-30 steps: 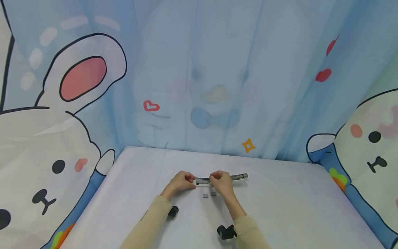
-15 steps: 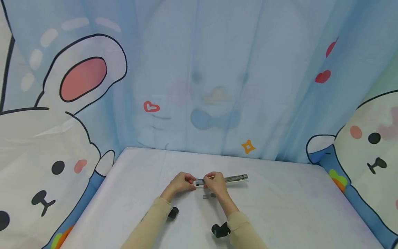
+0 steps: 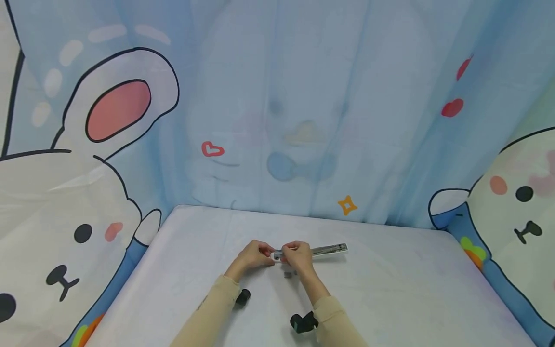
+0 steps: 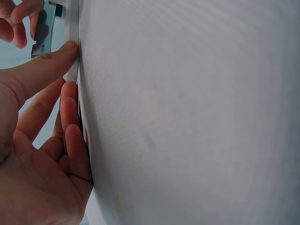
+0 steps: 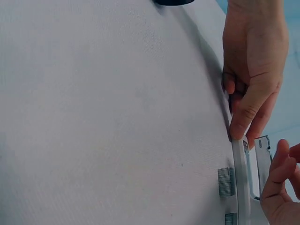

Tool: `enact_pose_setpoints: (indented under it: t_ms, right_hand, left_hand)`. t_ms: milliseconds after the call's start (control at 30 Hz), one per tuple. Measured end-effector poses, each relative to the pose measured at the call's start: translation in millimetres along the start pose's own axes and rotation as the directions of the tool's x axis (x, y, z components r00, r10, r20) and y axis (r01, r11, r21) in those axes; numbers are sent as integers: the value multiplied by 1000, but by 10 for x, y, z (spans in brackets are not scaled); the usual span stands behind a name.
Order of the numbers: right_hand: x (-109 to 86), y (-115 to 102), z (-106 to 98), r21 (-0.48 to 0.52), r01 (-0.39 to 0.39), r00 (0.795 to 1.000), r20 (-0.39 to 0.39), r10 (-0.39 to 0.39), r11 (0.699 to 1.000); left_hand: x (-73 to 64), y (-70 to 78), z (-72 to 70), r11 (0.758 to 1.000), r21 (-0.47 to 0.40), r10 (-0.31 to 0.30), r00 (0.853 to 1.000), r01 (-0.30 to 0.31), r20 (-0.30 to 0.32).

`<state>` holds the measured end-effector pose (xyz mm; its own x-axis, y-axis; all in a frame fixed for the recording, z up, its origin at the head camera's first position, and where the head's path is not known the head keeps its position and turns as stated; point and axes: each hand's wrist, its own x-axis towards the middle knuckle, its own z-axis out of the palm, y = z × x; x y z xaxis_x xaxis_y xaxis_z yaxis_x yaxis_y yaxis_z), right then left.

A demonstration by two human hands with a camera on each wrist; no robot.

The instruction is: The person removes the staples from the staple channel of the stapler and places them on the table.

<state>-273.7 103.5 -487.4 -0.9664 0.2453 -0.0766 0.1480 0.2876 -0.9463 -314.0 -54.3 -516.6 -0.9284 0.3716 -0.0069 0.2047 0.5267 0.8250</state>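
Note:
A long, thin white stapler (image 3: 329,249) with a metal staple channel stands opened on the white table. My left hand (image 3: 255,254) grips its left end, the thumb on the near side in the left wrist view. My right hand (image 3: 299,256), fingers curled, is at the metal channel (image 5: 263,159) near that same end. Its fingertips meet the channel in the right wrist view; whether anything small lies between them is hidden. A short strip of staples (image 5: 226,183) lies on the near side of the stapler, with another staple strip (image 5: 231,219) beside it.
The white table (image 3: 412,279) runs back to a blue cartoon curtain (image 3: 303,96). Black wrist cameras hang beneath both wrists, the right wrist's camera (image 3: 302,323) being close above the cloth.
My right hand has slid left along the stapler, nearer to my left hand, covering more of the metal channel. My left hand has stayed in place on the left end.

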Motion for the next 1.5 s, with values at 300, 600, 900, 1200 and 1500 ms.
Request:
enact_pose_setpoints:
  t_ms: [300, 600, 900, 1200, 1500]
  right_hand:
    - [32, 74, 43, 133, 19, 1000, 19, -22, 991]
    - [37, 65, 62, 110, 84, 995, 37, -89, 990]
    - [28, 66, 41, -121, 221, 975, 31, -219, 968]
    - [27, 67, -21, -286, 285, 957, 28, -290, 915]
    - [21, 40, -117, -249, 245, 969, 40, -243, 937]
  left_hand:
    - [-14, 11, -11, 1000, 6, -6, 1000, 6, 3]
    - [-7, 11, 0, 1000, 10, -4, 1000, 4, 1]
    - [-12, 23, 7, 1000, -4, 4, 1000, -4, -1]
    - [-5, 23, 7, 1000, -7, 18, 1000, -18, 2]
    - [-16, 12, 14, 1000, 4, 26, 1000, -26, 4]
